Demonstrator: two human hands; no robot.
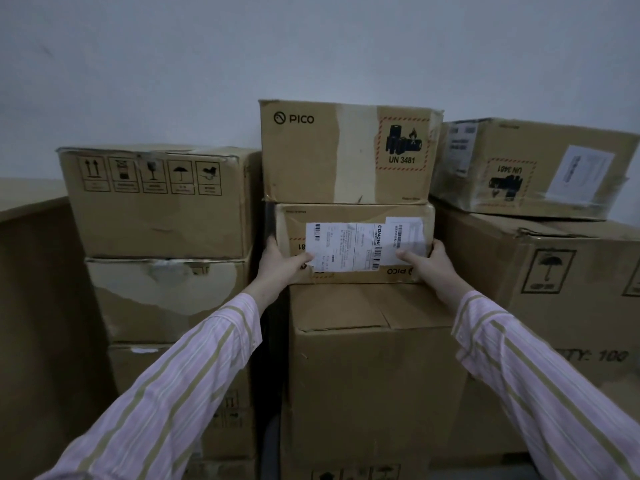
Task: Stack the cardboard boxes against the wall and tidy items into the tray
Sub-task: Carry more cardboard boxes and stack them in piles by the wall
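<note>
Box point(356, 242): stiff, I think heavy under top box point(346, 150).
Hands: my left hand point(280, 261) and right hand point(429, 263) clasp its ends.

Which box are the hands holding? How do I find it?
Look at the middle stack against the grey wall. Under the top PICO box sits a flatter box, gripped at both ends by the left hand and right hand. Only it wears a white barcode label, and its PICO logo is upside down.
</note>
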